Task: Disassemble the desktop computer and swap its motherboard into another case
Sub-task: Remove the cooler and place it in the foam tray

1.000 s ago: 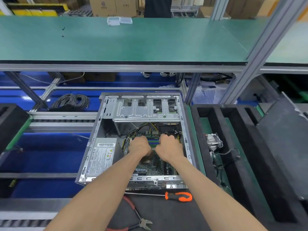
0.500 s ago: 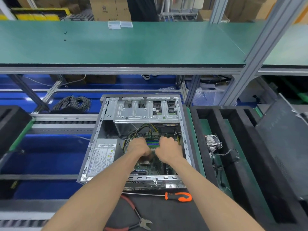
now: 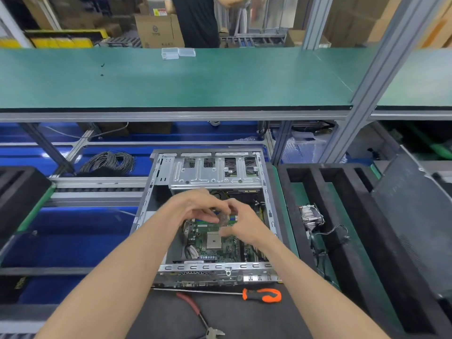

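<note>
My left hand (image 3: 195, 209) and right hand (image 3: 241, 222) hover over the motherboard (image 3: 215, 243), fingers curled; motion blur hides whatever small part they pinch.

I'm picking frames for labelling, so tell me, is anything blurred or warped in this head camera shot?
Head view: both hands are motion-smeared, the left hand and right hand soft at the fingertips, so whatever small thing they share is unreadable; the motherboard and screwdriver stay sharp; wide-angle distortion bows the green shelf and splays the frame posts.
</note>
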`<state>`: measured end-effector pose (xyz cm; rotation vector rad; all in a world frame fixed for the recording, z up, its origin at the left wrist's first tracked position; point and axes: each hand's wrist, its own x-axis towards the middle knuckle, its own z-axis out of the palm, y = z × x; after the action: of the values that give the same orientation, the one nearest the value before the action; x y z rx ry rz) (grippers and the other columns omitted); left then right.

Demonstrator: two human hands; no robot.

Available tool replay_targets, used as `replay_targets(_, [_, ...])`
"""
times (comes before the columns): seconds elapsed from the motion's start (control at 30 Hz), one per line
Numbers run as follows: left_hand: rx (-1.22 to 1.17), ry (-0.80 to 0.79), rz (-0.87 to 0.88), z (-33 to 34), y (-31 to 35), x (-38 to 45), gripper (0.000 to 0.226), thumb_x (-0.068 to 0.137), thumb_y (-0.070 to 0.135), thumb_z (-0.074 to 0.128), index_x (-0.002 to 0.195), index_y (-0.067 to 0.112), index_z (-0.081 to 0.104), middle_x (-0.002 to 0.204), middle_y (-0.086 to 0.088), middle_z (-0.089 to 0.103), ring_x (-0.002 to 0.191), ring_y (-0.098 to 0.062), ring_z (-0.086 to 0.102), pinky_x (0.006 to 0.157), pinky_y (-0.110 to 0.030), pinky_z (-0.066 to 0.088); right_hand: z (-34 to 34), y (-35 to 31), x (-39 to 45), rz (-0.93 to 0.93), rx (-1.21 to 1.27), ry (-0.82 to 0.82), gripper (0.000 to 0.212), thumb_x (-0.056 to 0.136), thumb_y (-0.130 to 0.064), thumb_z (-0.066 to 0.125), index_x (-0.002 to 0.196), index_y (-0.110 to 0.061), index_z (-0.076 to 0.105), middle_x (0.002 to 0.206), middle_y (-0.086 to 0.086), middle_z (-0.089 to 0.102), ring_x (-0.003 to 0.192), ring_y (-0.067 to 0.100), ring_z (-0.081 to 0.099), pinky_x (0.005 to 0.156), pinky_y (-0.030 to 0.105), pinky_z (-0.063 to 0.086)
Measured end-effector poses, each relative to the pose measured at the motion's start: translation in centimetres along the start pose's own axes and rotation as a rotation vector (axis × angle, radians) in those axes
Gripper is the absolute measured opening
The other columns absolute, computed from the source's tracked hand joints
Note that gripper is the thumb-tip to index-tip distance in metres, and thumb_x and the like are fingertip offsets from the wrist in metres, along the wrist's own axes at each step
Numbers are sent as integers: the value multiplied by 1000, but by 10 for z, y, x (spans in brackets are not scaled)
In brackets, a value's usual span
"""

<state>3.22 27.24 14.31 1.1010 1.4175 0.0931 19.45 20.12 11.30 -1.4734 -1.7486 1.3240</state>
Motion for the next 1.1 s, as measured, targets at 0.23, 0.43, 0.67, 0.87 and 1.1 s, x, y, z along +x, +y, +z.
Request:
replay_targets(0.23, [-375, -260, 149, -10, 4, -7, 29, 71, 17, 88, 93, 4, 76, 94, -21, 72, 70, -17, 68, 59, -18, 58, -28, -11, -15, -133, 168, 100, 39, 74, -17, 88, 108, -25, 70, 98, -8, 76, 95, 8, 71, 79, 16, 51])
replay_targets(0.43, [-560, -379, 254, 2, 12, -4, 56, 66, 14, 92, 114, 3, 65, 96, -15, 71, 66, -13, 63, 56, -16, 56, -61, -19, -25, -168, 59, 201, 43, 70, -15, 91, 108, -22, 71, 95, -6, 75, 85, 10, 69, 76, 27, 55])
replay_targets(0.67, [-587, -241, 317, 25, 18, 3, 48, 71, 1, 82, 115, 1, 66, 106, -28, 71, 75, -23, 73, 60, -22, 59, -107, -8, -34, -137, -215, 294, 42, 73, -11, 85, 112, -21, 71, 97, -13, 70, 80, 5, 62, 73, 22, 52])
replay_targets(0.87, [-427, -101, 320, 41, 5, 17, 18, 85, 1, 73, 103, 0, 72, 95, -22, 73, 70, -19, 70, 61, -21, 58, -140, 43, -35, 18, -382, 303, 41, 73, -12, 85, 107, -26, 68, 91, -5, 69, 84, 10, 62, 76, 25, 49])
replay_targets(1.1, [-317, -38, 322, 50, -4, 37, 12, 90, 2, 68, 99, -2, 73, 90, -22, 73, 66, -18, 66, 57, -20, 54, -149, 105, -17, 208, -629, 216, 48, 72, -18, 87, 115, -27, 68, 104, -10, 53, 95, 13, 49, 74, 30, 40])
